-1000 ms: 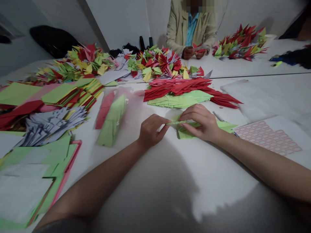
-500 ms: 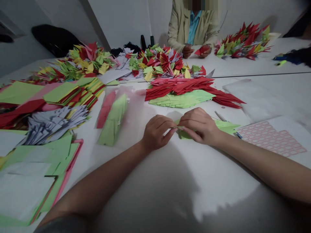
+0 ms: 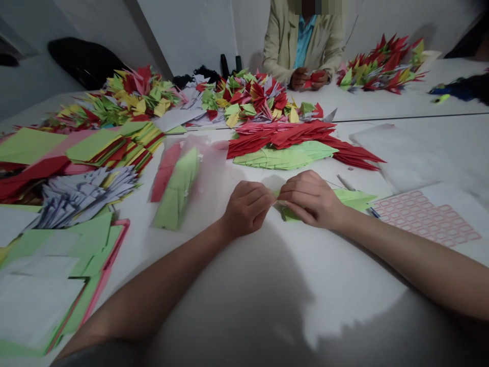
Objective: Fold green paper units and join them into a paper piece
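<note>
Over the white table (image 3: 244, 295), my left hand (image 3: 248, 206) and my right hand (image 3: 311, 199) meet with their fingertips nearly touching. Both are closed in a pinch on a small piece of folded paper (image 3: 280, 201), yellowish green, of which little shows between the fingers. Under and beyond my right hand lie folded green papers (image 3: 355, 199), partly covered by that hand and wrist. A pen (image 3: 345, 182) rests just behind them. Past my hands is a row of folded green papers (image 3: 284, 155), with folded red papers (image 3: 282, 135) behind it.
Left of my hands sit a clear plastic bag (image 3: 208, 188) with folded papers, a bundle of white folded papers (image 3: 86, 196) and stacked green sheets (image 3: 91, 229). A sticker sheet (image 3: 424, 219) lies right. Across the table, a person (image 3: 305, 51) holds red paper near colourful folded-paper heaps (image 3: 252, 97).
My left fingers have shifted slightly and closed up around the small paper; my right hand barely moves. Across the table, the person's hands have come together on the red paper.
</note>
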`<action>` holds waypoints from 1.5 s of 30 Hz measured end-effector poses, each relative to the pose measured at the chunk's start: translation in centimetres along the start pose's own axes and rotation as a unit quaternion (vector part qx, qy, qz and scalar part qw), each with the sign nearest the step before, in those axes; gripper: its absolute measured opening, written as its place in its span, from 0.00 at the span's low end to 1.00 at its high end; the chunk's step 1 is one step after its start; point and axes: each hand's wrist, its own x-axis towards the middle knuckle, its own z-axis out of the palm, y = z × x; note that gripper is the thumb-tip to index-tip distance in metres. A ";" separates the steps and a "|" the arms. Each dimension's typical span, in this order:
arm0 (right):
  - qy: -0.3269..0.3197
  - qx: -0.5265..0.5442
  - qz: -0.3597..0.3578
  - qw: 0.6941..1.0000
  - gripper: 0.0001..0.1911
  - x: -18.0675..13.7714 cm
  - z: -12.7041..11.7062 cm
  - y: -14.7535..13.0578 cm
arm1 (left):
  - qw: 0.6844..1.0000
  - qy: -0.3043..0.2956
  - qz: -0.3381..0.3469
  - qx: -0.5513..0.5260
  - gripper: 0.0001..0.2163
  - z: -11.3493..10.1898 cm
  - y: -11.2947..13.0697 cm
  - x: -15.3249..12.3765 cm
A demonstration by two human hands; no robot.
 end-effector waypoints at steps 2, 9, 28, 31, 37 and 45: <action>0.013 0.007 0.007 1.000 0.06 0.0 0.0 0.0 | 1.000 0.014 0.003 0.000 0.04 0.1 -0.1 -0.1; 0.092 0.044 0.043 0.994 0.05 0.2 0.0 -0.2 | 0.998 0.028 -0.049 0.012 0.03 0.3 -1.0 -0.3; -0.002 -0.033 0.023 0.999 0.06 0.1 0.0 -0.4 | 0.999 0.002 -0.030 -0.034 0.04 0.5 -0.7 -0.5; 0.017 -0.030 0.061 0.998 0.11 0.0 -0.1 0.1 | 0.998 0.023 -0.053 -0.039 0.05 0.4 -0.9 -0.4; 0.115 -0.031 0.133 0.984 0.17 -0.4 0.3 0.8 | 0.988 0.069 -0.135 -0.021 0.05 0.1 -1.4 -0.3; 0.147 -0.020 0.120 0.982 0.06 -0.4 0.3 0.6 | 0.979 0.072 -0.176 -0.069 0.10 0.1 -1.2 -0.1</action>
